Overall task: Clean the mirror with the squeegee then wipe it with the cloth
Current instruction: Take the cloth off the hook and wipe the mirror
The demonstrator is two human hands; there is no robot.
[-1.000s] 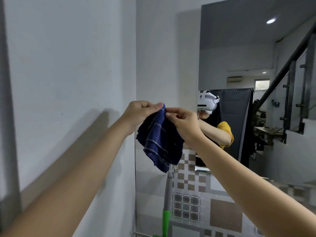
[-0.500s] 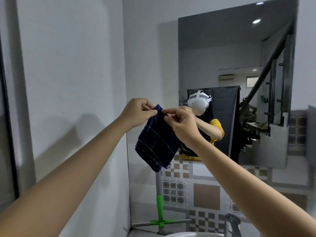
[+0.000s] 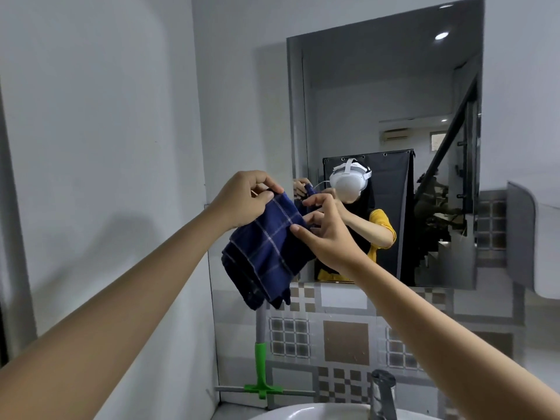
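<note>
A dark blue checked cloth [image 3: 266,250] hangs folded in front of the wall, just left of the mirror [image 3: 394,95]. My left hand [image 3: 242,201] pinches its top left corner. My right hand [image 3: 324,234] grips its right edge with the fingers curled around it. The squeegee [image 3: 261,365], with a grey shaft and green fittings, stands upright against the tiled wall below the cloth, its blade resting by the basin. The mirror shows the reflection of a person with a white headset and both hands on the cloth.
A white basin [image 3: 303,413] and a chrome tap [image 3: 383,392] sit at the bottom edge. A plain white wall [image 3: 100,147] fills the left. Patterned tiles [image 3: 345,341] run below the mirror. A grey fixture [image 3: 521,237] juts from the right wall.
The view has swung right and down, bringing the whole mirror, the squeegee blade and the basin into sight. My right hand has shifted from the cloth's top corner down onto its right edge.
</note>
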